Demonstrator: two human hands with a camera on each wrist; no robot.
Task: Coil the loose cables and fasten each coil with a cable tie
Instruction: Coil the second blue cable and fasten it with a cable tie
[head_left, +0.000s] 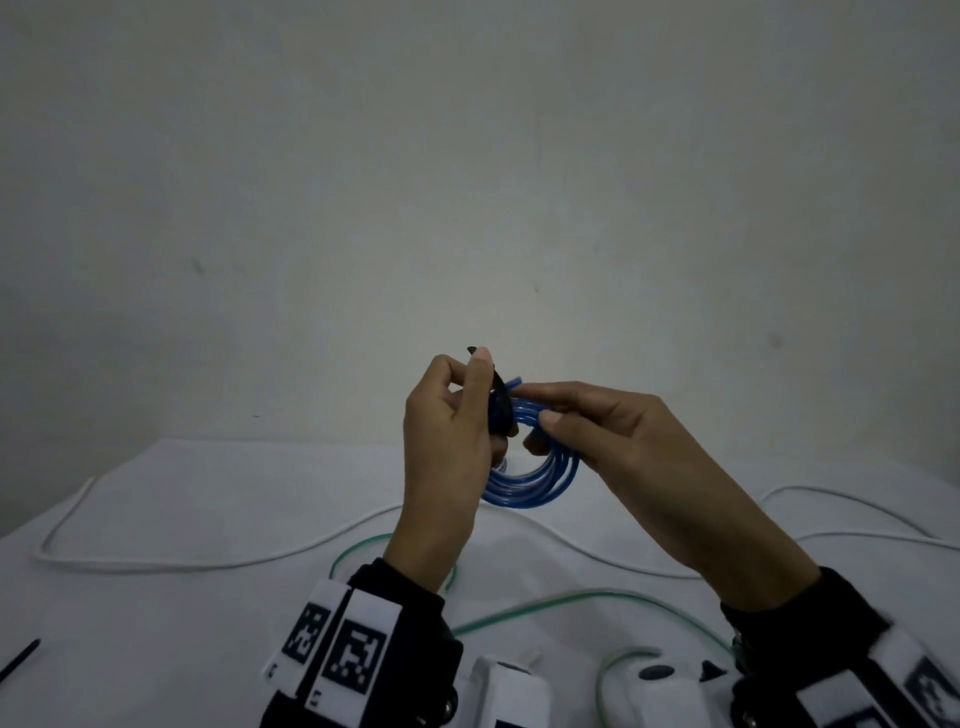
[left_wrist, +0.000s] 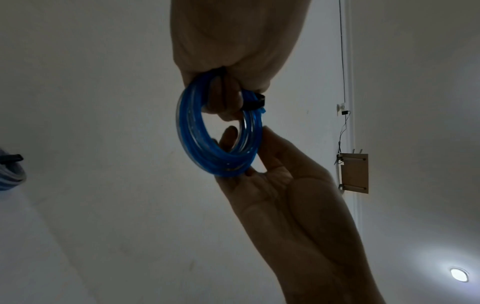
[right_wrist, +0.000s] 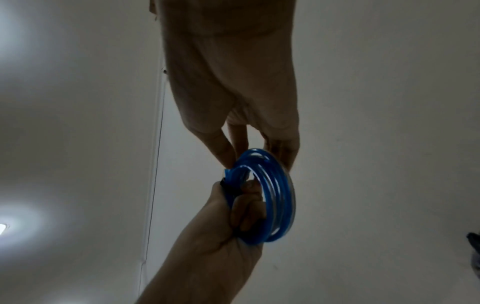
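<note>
A coil of blue cable (head_left: 540, 483) is held up above the white table (head_left: 208, 493) by both hands. My left hand (head_left: 483, 395) grips the coil's left side, fingers curled through the ring, and holds a black cable tie (head_left: 500, 410) against it. The tie (left_wrist: 255, 102) wraps the strands beside those fingers; its end sticks up past the thumb. My right hand (head_left: 550, 415) pinches the coil's right rim between thumb and fingers (right_wrist: 226, 156). In the wrist views the blue coil (left_wrist: 197, 156) (right_wrist: 280, 205) hangs between the two hands.
A loose white cable (head_left: 156, 564) and a thin green cable (head_left: 571, 603) lie across the table under my arms. Another black cable tie (head_left: 21, 662) lies at the near left edge. A tied coil (left_wrist: 10, 174) shows at the left of the left wrist view.
</note>
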